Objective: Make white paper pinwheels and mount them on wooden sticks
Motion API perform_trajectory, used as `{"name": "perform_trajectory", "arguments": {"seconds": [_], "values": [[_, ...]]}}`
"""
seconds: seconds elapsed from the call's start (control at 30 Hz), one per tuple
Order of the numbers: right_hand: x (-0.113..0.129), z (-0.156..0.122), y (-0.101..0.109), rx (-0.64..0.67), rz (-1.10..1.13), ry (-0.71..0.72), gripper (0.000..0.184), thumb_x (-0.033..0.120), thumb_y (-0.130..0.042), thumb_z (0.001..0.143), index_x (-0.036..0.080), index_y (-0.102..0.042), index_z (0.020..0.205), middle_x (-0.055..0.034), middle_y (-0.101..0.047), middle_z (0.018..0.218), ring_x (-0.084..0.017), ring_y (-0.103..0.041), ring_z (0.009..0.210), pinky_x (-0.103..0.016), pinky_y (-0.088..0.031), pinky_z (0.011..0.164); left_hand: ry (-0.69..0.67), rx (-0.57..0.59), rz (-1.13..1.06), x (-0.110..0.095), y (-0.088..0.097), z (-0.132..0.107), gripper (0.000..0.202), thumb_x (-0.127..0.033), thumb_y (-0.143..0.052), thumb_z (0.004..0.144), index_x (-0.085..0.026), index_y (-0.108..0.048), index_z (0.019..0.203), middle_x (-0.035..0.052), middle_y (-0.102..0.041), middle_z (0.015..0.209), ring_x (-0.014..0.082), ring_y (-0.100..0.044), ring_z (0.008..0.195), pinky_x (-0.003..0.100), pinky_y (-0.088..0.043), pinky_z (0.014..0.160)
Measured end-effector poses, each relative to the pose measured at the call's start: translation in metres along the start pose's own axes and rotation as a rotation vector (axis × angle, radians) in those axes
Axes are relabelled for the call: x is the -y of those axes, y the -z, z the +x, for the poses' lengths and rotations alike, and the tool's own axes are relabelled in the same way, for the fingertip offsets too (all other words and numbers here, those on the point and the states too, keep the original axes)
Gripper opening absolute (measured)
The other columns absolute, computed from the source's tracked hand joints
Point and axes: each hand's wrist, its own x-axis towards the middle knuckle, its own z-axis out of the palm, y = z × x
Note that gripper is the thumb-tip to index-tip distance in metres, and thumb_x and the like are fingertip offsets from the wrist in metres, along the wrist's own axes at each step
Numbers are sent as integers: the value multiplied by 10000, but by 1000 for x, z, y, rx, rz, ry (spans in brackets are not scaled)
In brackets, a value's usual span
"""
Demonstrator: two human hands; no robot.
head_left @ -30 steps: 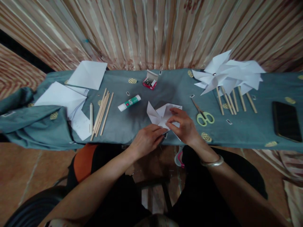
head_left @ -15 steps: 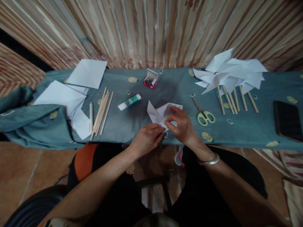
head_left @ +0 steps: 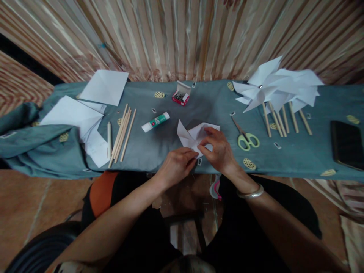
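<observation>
Between my hands, at the front edge of the cloth-covered table, is a white paper pinwheel (head_left: 187, 138) with its blades partly folded inward. My left hand (head_left: 179, 161) is closed on its lower corner, thumb and fingers together. From the right, my right hand (head_left: 217, 149) pinches a folded point close to the pinwheel's middle. The fingertips hide part of the centre. Beyond them stands a small open red box of metal pins (head_left: 181, 97). A green and white glue stick (head_left: 155, 121) lies to the left, and scissors (head_left: 246, 138) with pale green handles lie to the right.
Several wooden sticks (head_left: 121, 134) and a white pencil-like stick (head_left: 109, 140) lie at left, beside stacked white paper sheets (head_left: 74, 113). Finished paper pinwheels (head_left: 281, 87) on sticks are piled at the back right. A dark phone (head_left: 347, 144) rests at far right. A striped curtain (head_left: 182, 38) hangs behind the table.
My hands stay almost still on the paper pinwheel, with the same grip. The whole view has shifted very slightly; the other things lie where they were.
</observation>
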Motion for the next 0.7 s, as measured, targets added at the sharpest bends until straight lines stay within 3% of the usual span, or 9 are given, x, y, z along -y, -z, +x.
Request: {"name": "perform_trajectory", "arguments": {"seconds": [0.37, 0.57, 0.7], "values": [[-3, -1, 0, 43, 6, -15, 72, 270, -615, 811, 250, -684, 802, -66, -576, 1268, -301, -544, 1167, -515, -428, 1029, 6, 12, 4, 1, 0, 0, 171, -149, -574, 884, -160, -686, 1013, 64, -725, 956, 173, -696, 859, 308, -577, 797], [3, -3, 0, 65, 24, -17, 154, 244, -560, 847, 292, -693, 910, -24, -518, 1347, -281, -510, 1200, -499, -413, 1051, 8, 17, 10, 0, 0, 0, 177, -134, -583, 873, -153, -688, 1013, 68, -723, 954, 175, -696, 858, 300, -574, 798], [6, -4, 0, 71, -26, 15, 180, 246, -550, 864, 273, -705, 952, -42, -519, 1352, -285, -507, 1201, -522, -426, 1044, 1, 7, 7, 1, -1, 0, 181, -138, -577, 875, -159, -692, 1013, 65, -723, 945, 172, -697, 849, 304, -580, 789]]}}
